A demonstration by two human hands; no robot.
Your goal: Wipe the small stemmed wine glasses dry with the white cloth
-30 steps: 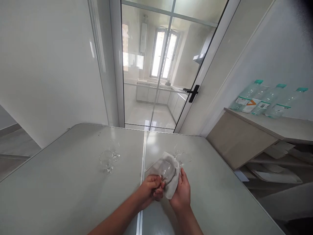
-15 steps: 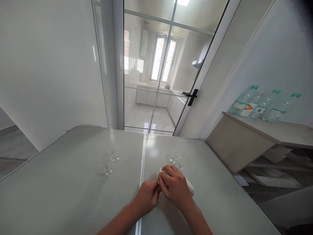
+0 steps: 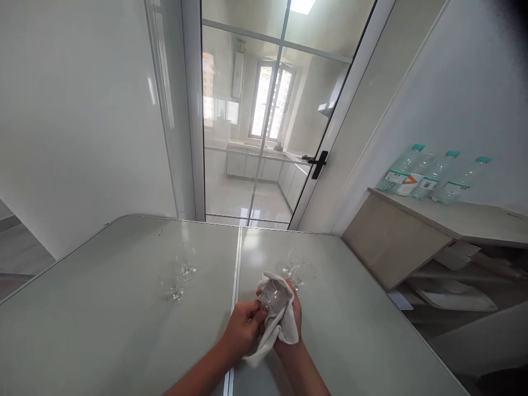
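Observation:
A clear stemmed glass [image 3: 274, 294] lies tilted in a white cloth [image 3: 277, 325] above the grey table [image 3: 103, 330]. My left hand [image 3: 244, 328] is closed on the glass near its stem. My right hand [image 3: 293, 324] sits under the cloth, cupping the bowl through it, with fingers curled up along the far side. Just beyond my hands stand two more clear glasses [image 3: 300, 272]. Left of the table's centre seam stand two others [image 3: 176, 275].
A glass door with a black handle [image 3: 317, 163] rises behind the table. A wooden shelf unit [image 3: 412, 231] at the right carries three plastic bottles [image 3: 429, 176], with papers on its lower shelves.
Half a second ago my right hand lay over the cloth and hid the glass. Now it is under the cloth and the glass bowl shows on top, as a second ago.

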